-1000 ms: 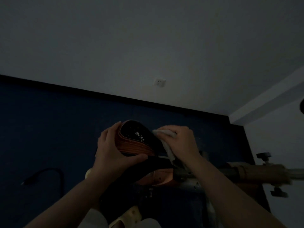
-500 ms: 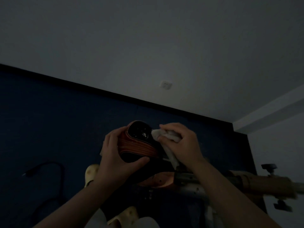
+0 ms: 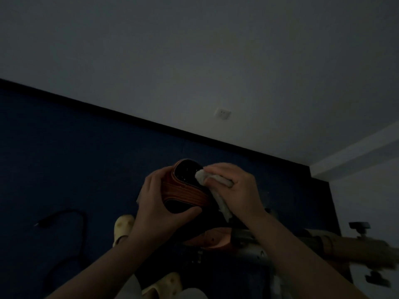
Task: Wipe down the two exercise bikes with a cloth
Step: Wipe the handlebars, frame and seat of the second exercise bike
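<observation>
Change: your right hand (image 3: pixel 235 188) has slid the cloth (image 3: pixel 212 186) onto the seat's (image 3: pixel 187 188) dark top; grip: right pinching cloth, left hand (image 3: pixel 157 203) wrapping seat | meaning: first bike mid-wipe

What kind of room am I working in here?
Probably a dim home workout room: an orange-and-black padded bike saddle, dark blue floor mat, and a white wall socket on a plain pale wall.
</observation>
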Available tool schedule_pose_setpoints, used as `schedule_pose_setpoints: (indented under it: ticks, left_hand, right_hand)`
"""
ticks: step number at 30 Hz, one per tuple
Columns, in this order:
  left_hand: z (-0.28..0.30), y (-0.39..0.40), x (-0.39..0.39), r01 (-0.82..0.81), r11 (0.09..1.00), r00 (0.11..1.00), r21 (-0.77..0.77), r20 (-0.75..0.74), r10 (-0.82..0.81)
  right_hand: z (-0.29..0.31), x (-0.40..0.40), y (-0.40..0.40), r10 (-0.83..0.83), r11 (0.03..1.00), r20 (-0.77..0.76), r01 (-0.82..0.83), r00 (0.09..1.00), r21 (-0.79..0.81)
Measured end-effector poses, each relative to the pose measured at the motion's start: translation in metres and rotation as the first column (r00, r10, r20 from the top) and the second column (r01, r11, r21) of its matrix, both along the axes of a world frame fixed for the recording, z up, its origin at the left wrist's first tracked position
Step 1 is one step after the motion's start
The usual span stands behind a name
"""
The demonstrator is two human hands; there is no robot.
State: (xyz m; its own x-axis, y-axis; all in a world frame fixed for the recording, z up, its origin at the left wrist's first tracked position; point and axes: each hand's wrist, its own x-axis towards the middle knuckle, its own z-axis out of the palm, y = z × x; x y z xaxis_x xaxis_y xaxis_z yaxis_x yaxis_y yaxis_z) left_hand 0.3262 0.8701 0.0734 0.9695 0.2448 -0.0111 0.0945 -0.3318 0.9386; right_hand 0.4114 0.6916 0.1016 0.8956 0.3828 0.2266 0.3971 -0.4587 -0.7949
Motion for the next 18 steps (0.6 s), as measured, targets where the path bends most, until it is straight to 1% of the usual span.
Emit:
schedule_pose_setpoints:
  ticks: [2,3,5,8,10,11,12,14,15,16,17,18]
  left_hand:
    - [0.0,0.0,-0.001,0.004,1.0,1.0,-0.003,0.004,-0.004]
    - [0.0,0.001,-0.001,0.004,1.0,1.0,-0.004,0.004,-0.004]
    - [0.001,0.001,-0.001,0.006,1.0,1.0,-0.003,0.009,-0.006]
    - [0.001,0.0,0.0,0.0,1.0,1.0,-0.017,0.015,0.0]
    - [0.002,-0.001,0.001,-0.011,0.999,1.0,-0.03,0.017,0.012]
    - [0.003,-0.001,0.001,-0.013,0.999,1.0,-0.031,0.018,0.013]
    - [0.003,-0.001,0.0,-0.014,1.0,1.0,-0.028,0.019,0.014]
    - [0.003,0.0,0.0,-0.007,1.0,1.0,-0.014,0.02,0.007]
    - [0.002,0.0,-0.001,-0.002,1.0,1.0,-0.002,0.015,0.002]
    - [0.002,0.0,-0.001,-0.002,1.0,1.0,0.011,0.007,0.002]
    - [0.002,0.0,-0.003,-0.009,1.0,1.0,0.021,0.001,0.009]
    - [0.001,0.0,-0.005,-0.023,1.0,1.0,0.019,-0.002,0.023]
  right_hand:
    - [-0.004,-0.013,-0.01,-0.036,0.997,0.077,0.041,0.996,-0.062]
    - [-0.007,-0.021,-0.014,-0.036,0.994,0.14,0.05,0.99,-0.1]
    - [-0.011,-0.031,-0.016,0.003,0.989,0.265,0.036,0.964,-0.143]
    - [-0.011,-0.021,-0.002,0.082,0.989,0.333,-0.036,0.939,-0.142]
    - [-0.01,-0.009,0.015,0.069,0.989,0.309,-0.025,0.949,-0.142]
    - [-0.01,-0.003,0.024,0.009,0.992,0.27,0.024,0.963,-0.12]
    - [-0.009,0.001,0.031,-0.084,0.991,0.216,0.104,0.973,-0.084]
    - [-0.003,0.005,0.037,-0.282,0.959,0.014,0.282,0.959,-0.001]
    - [-0.002,0.006,0.035,-0.339,0.94,-0.093,0.342,0.936,0.018]
    - [-0.002,0.003,0.032,-0.366,0.928,-0.142,0.372,0.92,0.015]
    - [-0.002,-0.002,0.028,-0.376,0.926,-0.116,0.379,0.919,-0.002]
    - [-0.001,-0.01,0.025,-0.368,0.93,-0.04,0.367,0.929,-0.021]
